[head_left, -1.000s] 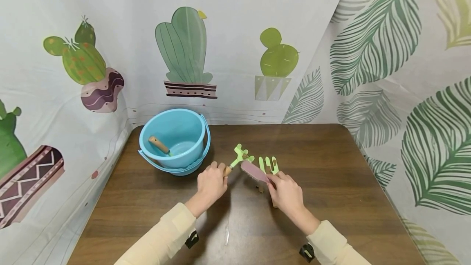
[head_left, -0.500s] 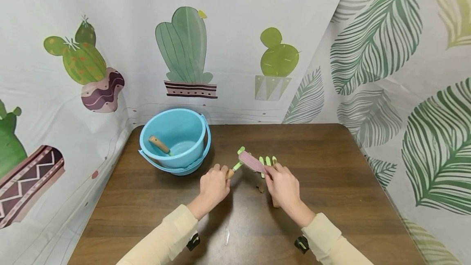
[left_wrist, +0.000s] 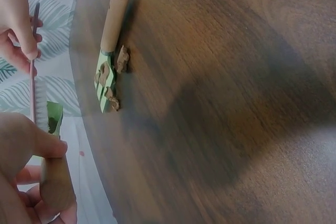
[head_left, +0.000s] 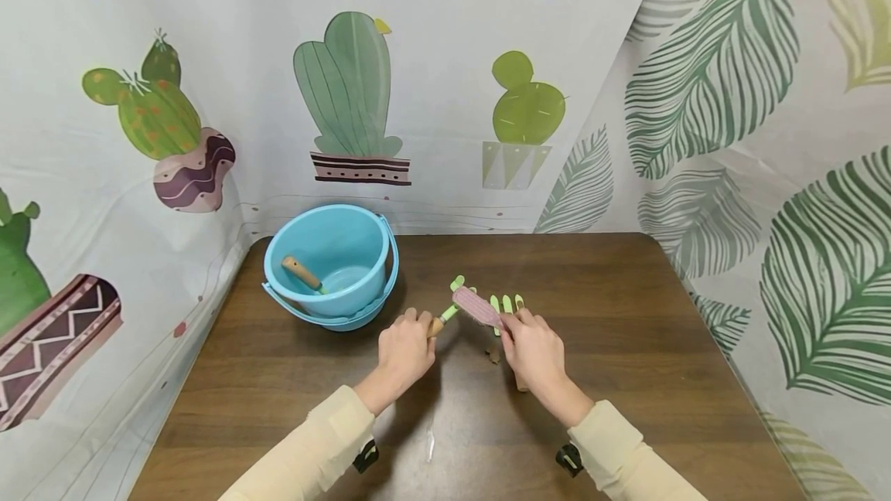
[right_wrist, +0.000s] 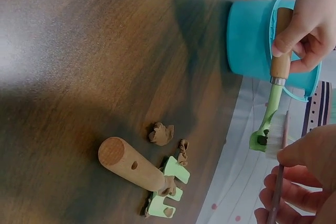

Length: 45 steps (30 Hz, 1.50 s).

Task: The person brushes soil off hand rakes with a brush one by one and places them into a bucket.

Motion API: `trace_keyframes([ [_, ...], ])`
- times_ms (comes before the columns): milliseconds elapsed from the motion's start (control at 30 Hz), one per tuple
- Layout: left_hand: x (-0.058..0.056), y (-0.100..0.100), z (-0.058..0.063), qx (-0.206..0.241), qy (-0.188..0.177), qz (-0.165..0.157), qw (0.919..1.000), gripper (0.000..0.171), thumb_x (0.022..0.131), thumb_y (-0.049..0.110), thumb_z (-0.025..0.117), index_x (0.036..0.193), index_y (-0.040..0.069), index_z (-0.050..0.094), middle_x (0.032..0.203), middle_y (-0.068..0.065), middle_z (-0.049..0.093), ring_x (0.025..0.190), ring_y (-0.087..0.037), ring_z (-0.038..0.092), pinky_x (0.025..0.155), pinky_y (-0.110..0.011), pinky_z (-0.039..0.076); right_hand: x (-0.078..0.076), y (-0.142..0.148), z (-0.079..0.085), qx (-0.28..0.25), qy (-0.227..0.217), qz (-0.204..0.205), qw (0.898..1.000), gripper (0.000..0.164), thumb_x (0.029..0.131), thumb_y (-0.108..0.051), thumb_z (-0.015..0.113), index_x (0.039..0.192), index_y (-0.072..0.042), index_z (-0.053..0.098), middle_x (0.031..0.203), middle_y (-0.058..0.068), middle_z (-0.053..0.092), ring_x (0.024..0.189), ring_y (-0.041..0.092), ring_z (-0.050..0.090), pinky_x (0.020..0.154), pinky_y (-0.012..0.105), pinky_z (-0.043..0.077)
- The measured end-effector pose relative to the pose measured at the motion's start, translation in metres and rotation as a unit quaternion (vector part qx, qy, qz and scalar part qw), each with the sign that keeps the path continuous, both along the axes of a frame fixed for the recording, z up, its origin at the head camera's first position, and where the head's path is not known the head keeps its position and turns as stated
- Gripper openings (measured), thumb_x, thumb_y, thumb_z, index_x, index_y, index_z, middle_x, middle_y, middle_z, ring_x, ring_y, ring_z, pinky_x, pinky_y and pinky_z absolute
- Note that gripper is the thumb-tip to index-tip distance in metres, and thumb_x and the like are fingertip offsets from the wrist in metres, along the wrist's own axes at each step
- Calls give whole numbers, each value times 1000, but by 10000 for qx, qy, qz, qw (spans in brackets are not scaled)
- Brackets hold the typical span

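My left hand (head_left: pixel 406 348) grips the wooden handle of a small green garden rake (head_left: pixel 449 315), raised over the table. In my right hand (head_left: pixel 536 350) is a pink brush (head_left: pixel 476 306), pinched by its handle. The brush's white bristles (right_wrist: pixel 275 136) touch the rake's green head, where a dark smear shows in the right wrist view. Below lies a green hand fork (left_wrist: pixel 106 72) with a wooden handle, brown clay-like lumps stuck on its tines. From the head view, the right hand partly covers this fork.
Loose brown lumps (right_wrist: pixel 161 134) lie beside the fork on the dark wooden table (head_left: pixel 292 416). At the back left stands a blue bucket (head_left: pixel 327 308), its handle lowered; a wooden-handled tool (head_left: pixel 302 274) leans inside. A printed cloth (head_left: pixel 445 99) hangs behind.
The brush has moved slightly left and up, so it now covers most of the rake's head. The left hand has shifted a little right with the rake. Little differs over the last half second.
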<state>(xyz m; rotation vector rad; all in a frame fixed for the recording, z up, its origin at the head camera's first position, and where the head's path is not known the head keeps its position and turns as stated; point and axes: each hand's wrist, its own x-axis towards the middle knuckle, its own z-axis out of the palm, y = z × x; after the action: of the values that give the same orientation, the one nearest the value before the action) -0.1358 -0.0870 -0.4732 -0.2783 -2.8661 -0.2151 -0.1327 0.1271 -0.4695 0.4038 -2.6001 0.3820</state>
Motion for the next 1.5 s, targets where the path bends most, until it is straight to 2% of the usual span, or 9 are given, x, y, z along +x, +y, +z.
trace_keyframes([
  [400, -1, -2, 1, 117, 153, 32, 9998, 23, 69, 24, 74, 81, 13, 59, 69, -3, 48, 65, -23, 56, 43, -37, 42, 10, 3, -5, -22, -383, 17, 9993, 19, 76, -16, 71, 95, -14, 71, 81, 2, 61, 68, 23, 58, 45, 38, 46],
  [633, -5, -6, 0, 162, 287, 118, 9994, 23, 68, 23, 74, 82, 13, 59, 69, -3, 48, 63, -23, 56, 43, -37, 43, 15, 8, -8, -99, -398, 23, 9992, 19, 74, -15, 72, 93, -14, 72, 80, 3, 62, 65, 21, 57, 44, 37, 45],
  [1033, -7, -9, -2, 121, 221, 145, 9996, 23, 69, 24, 74, 83, 13, 59, 70, -3, 48, 64, -22, 56, 43, -36, 43, 19, 16, -15, -141, -497, 17, 9987, 21, 74, -15, 72, 96, -14, 72, 80, 2, 62, 66, 21, 58, 45, 36, 45],
  [1267, -8, -12, -2, 176, 180, 214, 9995, 23, 69, 22, 74, 82, 12, 59, 70, -4, 49, 65, -23, 56, 43, -37, 42, 19, 20, -16, -158, -397, 80, 9991, 22, 73, -14, 74, 94, -14, 72, 79, 1, 62, 65, 20, 58, 44, 36, 45],
  [1500, -5, -8, -3, 229, 81, 147, 9996, 22, 68, 21, 74, 81, 13, 58, 70, -3, 48, 64, -23, 56, 44, -38, 43, 14, 15, -12, -257, -58, 180, 9995, 23, 74, -14, 73, 97, -15, 71, 82, 2, 62, 68, 21, 58, 45, 37, 46],
])
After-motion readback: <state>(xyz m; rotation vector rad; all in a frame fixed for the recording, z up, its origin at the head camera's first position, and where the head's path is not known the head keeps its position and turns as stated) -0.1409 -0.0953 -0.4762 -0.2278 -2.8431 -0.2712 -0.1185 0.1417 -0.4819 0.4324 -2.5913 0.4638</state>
